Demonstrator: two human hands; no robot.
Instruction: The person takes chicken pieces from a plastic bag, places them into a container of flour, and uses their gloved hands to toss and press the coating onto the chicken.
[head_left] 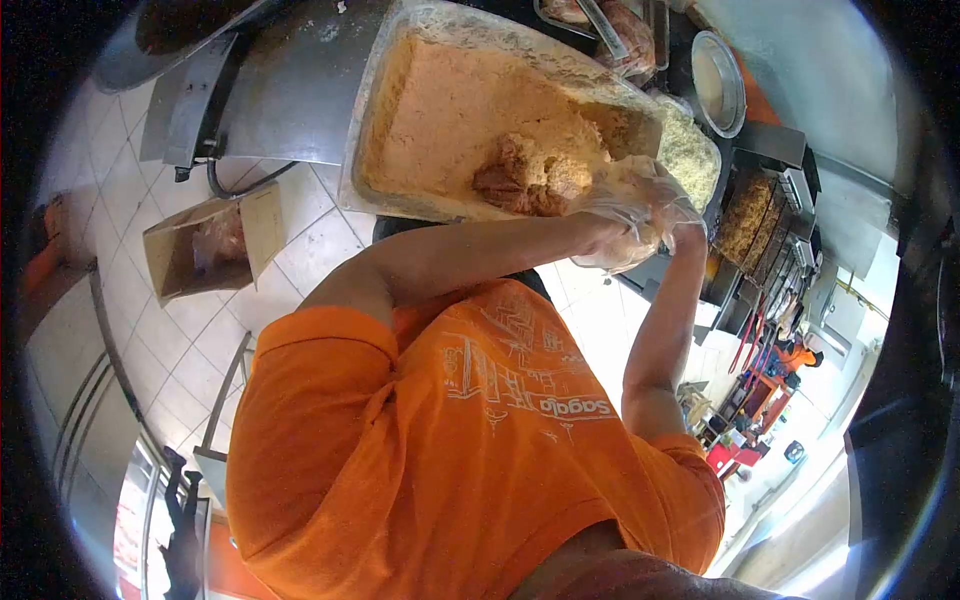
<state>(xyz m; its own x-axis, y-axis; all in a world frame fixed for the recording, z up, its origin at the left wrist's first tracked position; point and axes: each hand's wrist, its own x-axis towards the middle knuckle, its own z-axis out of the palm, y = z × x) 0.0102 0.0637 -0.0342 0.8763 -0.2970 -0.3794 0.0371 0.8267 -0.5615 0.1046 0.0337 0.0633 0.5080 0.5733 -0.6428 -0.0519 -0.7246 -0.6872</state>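
Observation:
My left hand point(606, 222) and my right hand point(682, 222) are close together at the near right corner of a large bin point(352, 165). Both wear loose, clear plastic gloves dusted with crumbs. Their fingers are closed in toward each other; whatever lies between them is hidden by the crumpled plastic. Tan breading crumbs point(455, 95) fill much of the bin. Beside my left hand, reddish-brown coated pieces, seemingly meat point(515, 185), lie partly covered in the crumbs. A tub of pale yellow shreds or crumbs point(688, 150) stands just past my right hand.
A round metal bowl point(718, 85) of pale liquid and a clear container of raw meat point(630, 40) stand behind. Crumb-covered food fills a tray point(750, 220) at right. On the tiled floor at left is an open cardboard box point(210, 245). A person point(798, 357) is far off.

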